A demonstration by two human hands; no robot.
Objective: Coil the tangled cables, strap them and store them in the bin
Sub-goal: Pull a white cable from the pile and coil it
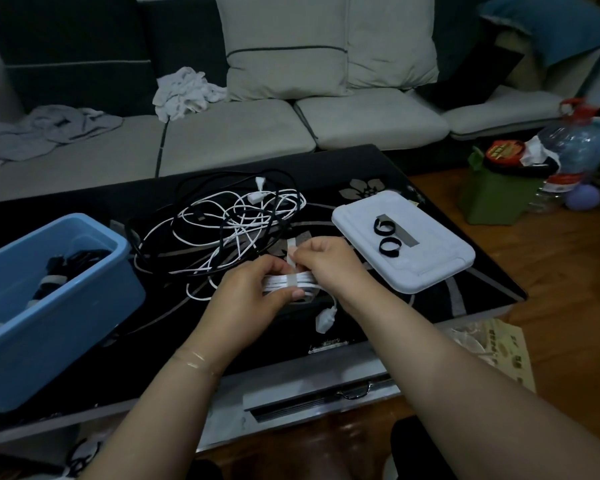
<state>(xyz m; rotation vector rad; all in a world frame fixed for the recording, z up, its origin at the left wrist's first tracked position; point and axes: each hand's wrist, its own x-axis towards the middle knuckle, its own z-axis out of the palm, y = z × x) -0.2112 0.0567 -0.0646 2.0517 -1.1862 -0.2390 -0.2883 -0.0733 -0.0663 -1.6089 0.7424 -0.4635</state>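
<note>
Lying roughly left to right between both hands, the coil of white cable has its long axis across the view, and its plug dangles toward the table's near edge. The left hand curls around the coil's left end, thumb across the front. The right hand pinches a pale strap that wraps over the coil's middle and rises upward (its tip points away from the person). Beyond the hands sits the tangle of black and white cables. The blue bin stands to the left, a white lid to the right
</note>
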